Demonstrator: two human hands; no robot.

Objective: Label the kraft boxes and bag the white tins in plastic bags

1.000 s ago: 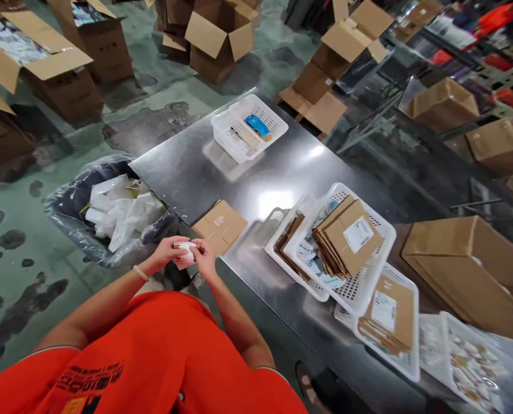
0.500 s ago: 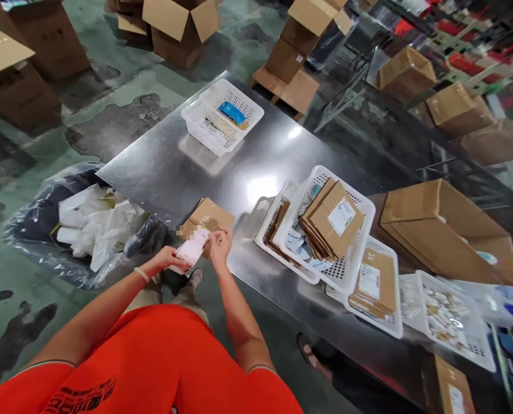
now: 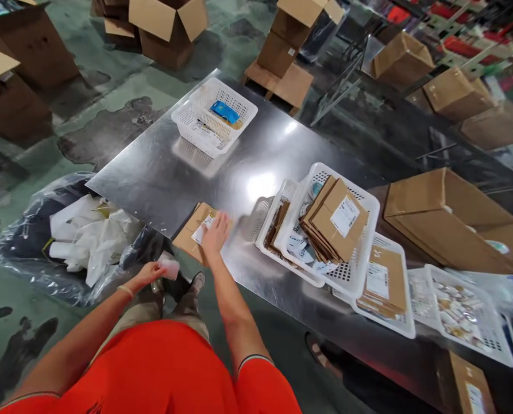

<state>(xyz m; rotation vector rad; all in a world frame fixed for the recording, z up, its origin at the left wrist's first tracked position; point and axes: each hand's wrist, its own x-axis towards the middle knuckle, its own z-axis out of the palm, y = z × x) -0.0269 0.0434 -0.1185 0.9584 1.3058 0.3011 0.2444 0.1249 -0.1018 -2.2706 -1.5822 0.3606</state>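
Note:
A flat brown cardboard mailer (image 3: 192,231) lies at the table's near left edge. It bears a white printed label (image 3: 203,228). My right hand (image 3: 215,233) rests on the label and mailer with its fingers stretched out flat, hiding part of both. Off the table edge, my left hand (image 3: 151,272) is closed on a small pale pink slip of label backing paper (image 3: 169,266). The slip hangs in front of my legs, apart from the mailer.
A plastic-lined bin (image 3: 27,253) of white waste paper stands left of the metal table (image 3: 153,184). White baskets (image 3: 363,276) with labelled mailers sit to the right. A divided basket (image 3: 245,109) with a blue packet is farther back. A person's foot (image 3: 319,349) shows below the table.
The label has left my hands and now lies on the mailer. My left hand has drawn back left with the pink slip. My right hand has flattened over the label.

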